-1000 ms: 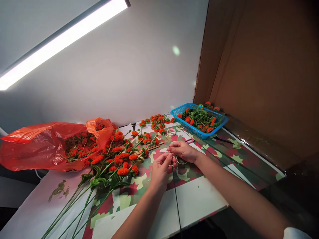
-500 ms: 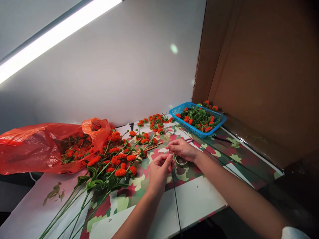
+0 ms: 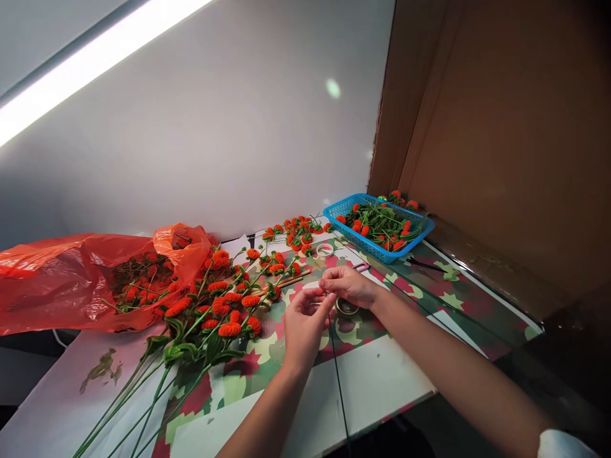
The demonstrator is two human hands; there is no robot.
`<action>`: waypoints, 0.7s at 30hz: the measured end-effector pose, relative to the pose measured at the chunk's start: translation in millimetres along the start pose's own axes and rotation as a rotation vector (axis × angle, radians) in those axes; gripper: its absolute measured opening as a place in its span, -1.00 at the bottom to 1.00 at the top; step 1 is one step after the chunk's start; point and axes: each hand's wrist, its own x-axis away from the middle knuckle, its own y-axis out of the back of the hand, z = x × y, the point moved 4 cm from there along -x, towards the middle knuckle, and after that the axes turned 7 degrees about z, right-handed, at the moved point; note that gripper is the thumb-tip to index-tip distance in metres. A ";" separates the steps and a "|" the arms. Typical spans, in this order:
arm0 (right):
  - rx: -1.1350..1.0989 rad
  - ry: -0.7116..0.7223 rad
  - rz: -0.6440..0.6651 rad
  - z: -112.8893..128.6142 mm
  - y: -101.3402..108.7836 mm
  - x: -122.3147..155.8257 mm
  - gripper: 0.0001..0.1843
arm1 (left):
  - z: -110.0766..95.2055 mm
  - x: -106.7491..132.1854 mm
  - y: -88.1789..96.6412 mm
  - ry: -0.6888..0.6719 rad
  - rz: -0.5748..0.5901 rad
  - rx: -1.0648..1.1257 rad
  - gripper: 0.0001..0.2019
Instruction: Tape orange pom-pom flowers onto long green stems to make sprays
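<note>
Thin dark stem (image 3: 339,381), one: its upper end is pinched in the fingertips of the right hand (image 3: 351,287) and gripped just below by the left hand (image 3: 304,323); its lower length is extended toward the near table edge. Tape roll (image 3: 347,313): partly hidden by the right hand. Orange flowers (image 3: 230,329), bunched: laid left of the hands. Blue basket (image 3: 392,256): filled with similar flowers.
</note>
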 end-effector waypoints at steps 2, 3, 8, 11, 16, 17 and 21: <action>0.000 0.002 -0.015 0.0 0.6 -0.8 -0.58 | 0.6 -0.6 -0.1 0.031 0.003 -0.012 -0.67; 0.004 0.005 -0.018 0.1 0.7 -1.2 -0.58 | 1.0 -0.7 -0.2 0.047 0.006 -0.013 -0.67; 0.063 0.062 0.003 1.5 -1.4 -1.0 -0.59 | 0.4 0.9 -1.7 0.050 0.009 0.024 -0.68; 0.095 0.100 0.003 1.2 -2.7 1.1 -0.63 | 1.8 1.9 -1.2 0.051 -0.020 0.075 -0.66; 0.008 0.090 0.005 -2.3 -3.0 3.4 -0.66 | 9.6 -1.2 0.6 0.067 -0.015 0.205 -0.66; -0.014 0.083 0.011 -3.1 -2.9 3.2 -0.66 | 11.2 -2.0 0.9 0.072 -0.006 0.222 -0.66; -0.037 0.072 0.014 -4.2 -0.8 2.4 -0.67 | 15.2 -3.5 1.0 0.093 0.024 0.256 -0.67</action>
